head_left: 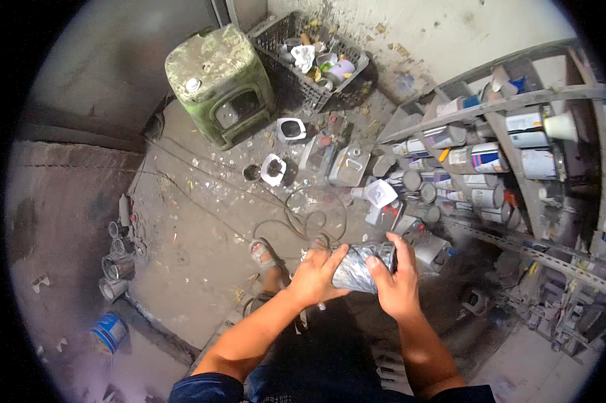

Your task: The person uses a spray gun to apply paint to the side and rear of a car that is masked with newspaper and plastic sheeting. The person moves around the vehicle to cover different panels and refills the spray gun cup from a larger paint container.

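My left hand [315, 274] and my right hand [398, 277] hold one paint-streaked cylindrical container [355, 270] between them, tilted on its side above the floor. Its body is whitish, grey and blue, and a dark ribbed ring or lid [387, 254] caps the right end. Left fingers grip the left end, which they hide. Over on the right end, my right thumb lies along the side while the fingers wrap round the dark ring. Below the left hand a small pale piece [321, 306] pokes out; I cannot make out what it belongs to.
A thin hose [303, 232] loops across the dirty floor ahead of my feet. Beyond stand a green jerrycan [215, 80], a black crate [286, 64] of waste and cut-open containers [273, 169]. Shelves [504, 107] crowded with paint cans line the right; a blue can [109, 330] stands left.
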Available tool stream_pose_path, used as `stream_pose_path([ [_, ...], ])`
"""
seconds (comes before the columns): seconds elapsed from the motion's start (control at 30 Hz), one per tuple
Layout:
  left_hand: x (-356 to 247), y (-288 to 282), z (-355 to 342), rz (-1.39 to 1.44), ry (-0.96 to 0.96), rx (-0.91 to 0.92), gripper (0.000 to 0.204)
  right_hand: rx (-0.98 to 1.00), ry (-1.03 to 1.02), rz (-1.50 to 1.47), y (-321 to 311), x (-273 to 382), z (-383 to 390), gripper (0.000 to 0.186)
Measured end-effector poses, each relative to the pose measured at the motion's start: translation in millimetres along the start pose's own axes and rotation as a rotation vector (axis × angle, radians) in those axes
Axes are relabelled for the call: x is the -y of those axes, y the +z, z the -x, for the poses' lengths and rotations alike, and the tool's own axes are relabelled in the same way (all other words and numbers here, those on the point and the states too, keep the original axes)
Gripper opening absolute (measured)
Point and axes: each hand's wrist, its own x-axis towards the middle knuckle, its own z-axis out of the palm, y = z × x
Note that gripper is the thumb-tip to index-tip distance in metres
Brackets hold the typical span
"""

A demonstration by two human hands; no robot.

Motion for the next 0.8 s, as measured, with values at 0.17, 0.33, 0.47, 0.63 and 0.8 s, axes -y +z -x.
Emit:
stream_pose_path([
  [0.17, 30, 15, -11, 0.269, 0.016, 0.131, 0.086, 0.006, -0.291, 0.163, 6, -21, -1, 0.055],
  [0.33, 43, 5, -6, 0.463, 0.113, 0.107, 0.088, 0.362, -0.899, 0.230, -15, -24, -29, 0.043],
  [0.47, 39, -3, -7, 0.512, 0.152, 0.080, 0.090, 0.463, -1.243, 0.278, -30, -12, -50, 0.037],
  [0.63, 48, -2, -7, 0.528, 0.218, 0.007, 0.091, 0.556, -1.460, 0.327, -28, -2, -67, 0.041],
  [0.8, 70, 2, -6, 0.591, 0.162, 0.081, 0.090, 0.578, -1.599, 0.318, -5, -10, -80, 0.034],
])
